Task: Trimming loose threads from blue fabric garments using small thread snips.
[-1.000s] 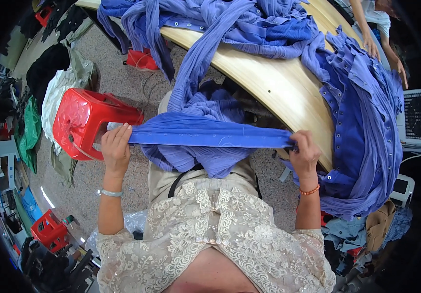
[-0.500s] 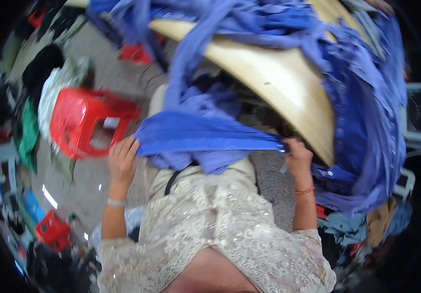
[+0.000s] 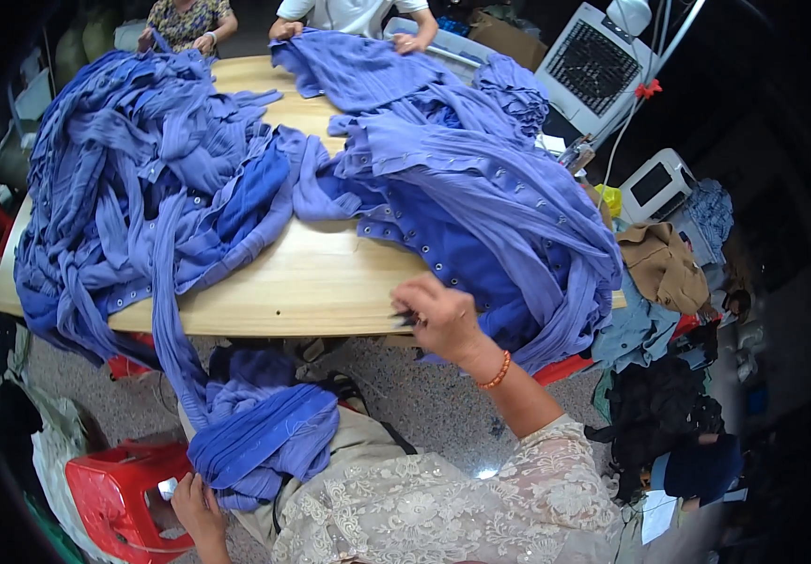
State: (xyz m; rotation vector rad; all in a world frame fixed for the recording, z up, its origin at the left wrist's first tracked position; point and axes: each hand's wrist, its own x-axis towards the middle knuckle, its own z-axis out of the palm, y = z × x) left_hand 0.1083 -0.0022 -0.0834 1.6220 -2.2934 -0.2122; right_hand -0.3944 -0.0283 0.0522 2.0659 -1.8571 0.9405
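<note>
On my lap lies part of a blue garment [image 3: 265, 432], with a smooth darker blue band uppermost and paler fabric under it. My left hand [image 3: 197, 508] grips its lower left edge, fingers closed on the cloth. A long blue strip runs from the lap up to the large heap of blue garments [image 3: 114, 179] on the left of the wooden table [image 3: 302, 273]. Above the table's near edge, my right hand [image 3: 443, 320] is closed around a small dark object [image 3: 407, 318], too hidden to name. Close to it hangs a second blue pile [image 3: 509, 254] with metal eyelets or snaps.
A red plastic stool [image 3: 119, 498] stands at my left. Across the table, one person's hands [image 3: 408, 43] handle blue cloth, with another person [image 3: 194, 28] further left. Brown and light-blue clothes [image 3: 664, 268] are heaped at right, near a white air cooler [image 3: 598, 66].
My right hand has let go of the band and moved up to the table edge. The band is no longer stretched between my hands. My view has swung up and right, showing the tabletop.
</note>
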